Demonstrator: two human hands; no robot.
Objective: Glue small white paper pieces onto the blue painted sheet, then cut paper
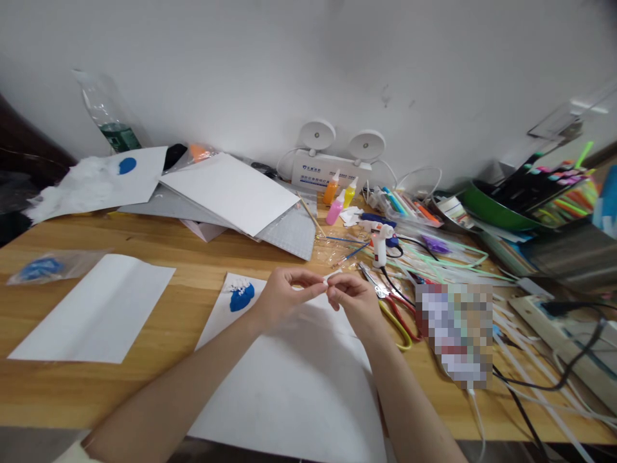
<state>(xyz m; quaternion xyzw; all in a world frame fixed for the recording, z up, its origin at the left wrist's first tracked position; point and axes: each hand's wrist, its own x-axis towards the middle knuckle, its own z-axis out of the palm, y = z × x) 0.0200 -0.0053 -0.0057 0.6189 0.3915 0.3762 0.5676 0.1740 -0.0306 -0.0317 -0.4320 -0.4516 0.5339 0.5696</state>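
Note:
My left hand and my right hand meet above a large white sheet. Between the fingertips of both is a small white piece; whether it is cotton, clay or paper I cannot tell. Thumb and forefinger are pinched together on each hand. On the sheet's upper left, beside my left hand, lies a blue patch with small white bits along its top edge.
Scissors and a white glue gun lie right of my hands, among cords and a power strip. Small paint bottles stand behind. A second white sheet lies left; a board with white fluff rests at back left.

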